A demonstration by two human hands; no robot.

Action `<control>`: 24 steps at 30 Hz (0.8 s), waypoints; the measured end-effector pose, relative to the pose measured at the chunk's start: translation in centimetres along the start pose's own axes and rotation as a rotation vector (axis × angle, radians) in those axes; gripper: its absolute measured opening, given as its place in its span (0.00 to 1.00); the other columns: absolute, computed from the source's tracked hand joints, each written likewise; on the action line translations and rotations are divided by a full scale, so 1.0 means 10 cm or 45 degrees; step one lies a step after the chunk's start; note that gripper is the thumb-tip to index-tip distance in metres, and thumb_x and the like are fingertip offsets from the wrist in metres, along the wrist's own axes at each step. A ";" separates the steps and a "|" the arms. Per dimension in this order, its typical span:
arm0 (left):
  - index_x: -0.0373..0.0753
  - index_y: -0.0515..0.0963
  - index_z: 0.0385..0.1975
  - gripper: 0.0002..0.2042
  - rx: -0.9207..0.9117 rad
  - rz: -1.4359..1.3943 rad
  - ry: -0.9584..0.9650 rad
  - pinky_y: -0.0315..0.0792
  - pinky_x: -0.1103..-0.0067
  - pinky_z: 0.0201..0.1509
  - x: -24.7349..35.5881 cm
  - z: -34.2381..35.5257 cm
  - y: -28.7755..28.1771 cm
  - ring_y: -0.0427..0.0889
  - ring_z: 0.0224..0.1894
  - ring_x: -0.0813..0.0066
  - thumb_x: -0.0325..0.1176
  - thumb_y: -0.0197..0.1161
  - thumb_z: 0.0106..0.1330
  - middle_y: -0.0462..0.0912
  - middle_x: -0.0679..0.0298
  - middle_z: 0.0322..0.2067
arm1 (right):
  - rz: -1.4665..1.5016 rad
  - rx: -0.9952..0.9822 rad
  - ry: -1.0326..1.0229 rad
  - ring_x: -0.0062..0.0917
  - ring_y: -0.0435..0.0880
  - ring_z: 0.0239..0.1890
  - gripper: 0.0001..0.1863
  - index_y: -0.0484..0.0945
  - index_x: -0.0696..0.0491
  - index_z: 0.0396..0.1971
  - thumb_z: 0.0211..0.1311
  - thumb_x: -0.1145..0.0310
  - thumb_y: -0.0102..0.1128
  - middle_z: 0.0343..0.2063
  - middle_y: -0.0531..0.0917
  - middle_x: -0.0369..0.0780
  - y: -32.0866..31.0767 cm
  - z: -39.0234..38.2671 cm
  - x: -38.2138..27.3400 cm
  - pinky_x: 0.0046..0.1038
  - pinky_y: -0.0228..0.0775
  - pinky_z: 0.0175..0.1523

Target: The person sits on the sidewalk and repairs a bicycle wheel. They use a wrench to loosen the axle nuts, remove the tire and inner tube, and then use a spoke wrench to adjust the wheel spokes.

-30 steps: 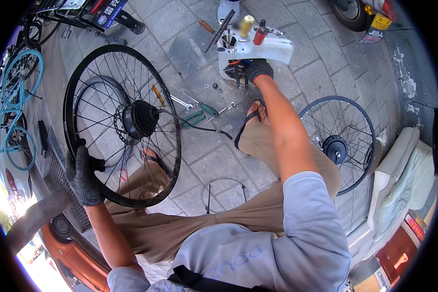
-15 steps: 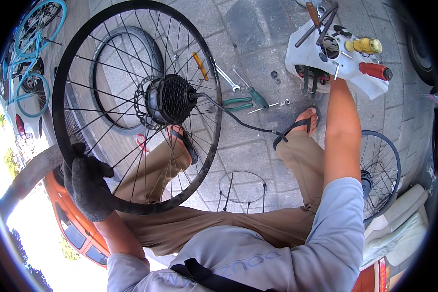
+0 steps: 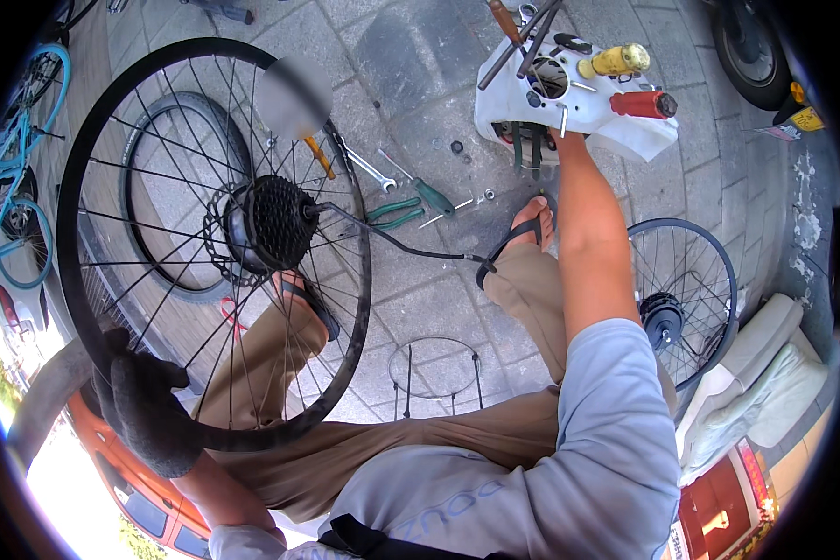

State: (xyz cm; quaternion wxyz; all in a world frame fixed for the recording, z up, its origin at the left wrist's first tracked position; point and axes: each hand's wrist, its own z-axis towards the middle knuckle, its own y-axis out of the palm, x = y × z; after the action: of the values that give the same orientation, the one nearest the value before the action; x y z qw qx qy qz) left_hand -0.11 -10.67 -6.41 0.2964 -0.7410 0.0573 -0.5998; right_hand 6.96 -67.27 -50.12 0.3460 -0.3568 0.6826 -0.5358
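Note:
A spoked bicycle wheel with a black hub motor and sprocket cassette (image 3: 275, 224) stands tilted over my left leg. My left hand (image 3: 149, 401), in a dark grey glove, grips its rim at the lower left. From the wheel's axle a black cable (image 3: 392, 243) runs across towards my right foot. My bare right forearm (image 3: 595, 224) reaches forward to a cut-open white plastic container (image 3: 607, 119). The right hand is hidden by this container, so its fingers do not show. Yellow-handled (image 3: 616, 61) and red-handled tools (image 3: 642, 105) stick out of the container's top.
On the paving lie a wrench (image 3: 371, 168), a green screwdriver (image 3: 434, 197), green-handled pliers (image 3: 397, 213) and small nuts (image 3: 457, 147). A loose tyre (image 3: 133, 187) lies behind the wheel. Another spoked wheel (image 3: 663, 319) is at my right. A wire ring stand (image 3: 477, 373) stands between my legs.
The whole view has shifted to the right, so everything appears further left. My left hand still grips the rim, and my right hand remains hidden at the container.

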 end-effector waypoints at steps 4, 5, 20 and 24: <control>0.23 0.73 0.55 0.24 -0.129 0.227 0.335 0.69 0.81 0.28 -0.05 -0.06 0.00 0.75 0.20 0.76 0.42 0.58 0.74 0.74 0.64 0.17 | 0.052 0.362 -0.101 0.43 0.86 0.51 0.18 0.83 0.47 0.52 0.67 0.59 0.54 0.50 0.86 0.46 0.31 -0.23 0.27 0.45 0.79 0.54; 0.23 0.74 0.55 0.24 -0.103 0.011 0.105 0.69 0.81 0.30 0.05 -0.03 0.07 0.75 0.20 0.75 0.42 0.59 0.73 0.74 0.64 0.16 | 0.010 0.532 -0.170 0.43 0.86 0.51 0.18 0.83 0.47 0.52 0.67 0.59 0.54 0.50 0.86 0.46 0.40 -0.29 0.39 0.45 0.80 0.54; 0.36 0.77 0.46 0.21 -0.188 -0.050 -0.007 0.76 0.75 0.30 0.19 -0.15 0.08 0.86 0.28 0.69 0.47 0.70 0.65 0.78 0.63 0.26 | 1.990 -0.806 0.417 0.21 0.78 0.24 0.17 0.80 0.57 0.53 0.64 0.72 0.64 0.28 0.82 0.37 -1.24 -2.60 -0.33 0.23 0.71 0.27; 0.34 0.78 0.51 0.25 -0.293 0.064 0.039 0.76 0.75 0.36 0.29 -0.24 0.13 0.86 0.34 0.69 0.51 0.66 0.67 0.80 0.60 0.30 | 0.646 -0.418 -0.296 0.37 0.85 0.35 0.22 0.84 0.50 0.53 0.57 0.67 0.65 0.36 0.88 0.43 -0.77 -2.93 0.11 0.32 0.78 0.44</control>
State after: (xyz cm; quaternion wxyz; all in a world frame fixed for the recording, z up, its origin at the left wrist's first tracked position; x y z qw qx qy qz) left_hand -1.14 -13.91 -4.35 0.2235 -0.7591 0.1489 -0.5930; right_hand -17.71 -55.34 -37.20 0.4819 -0.2849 0.7831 -0.2708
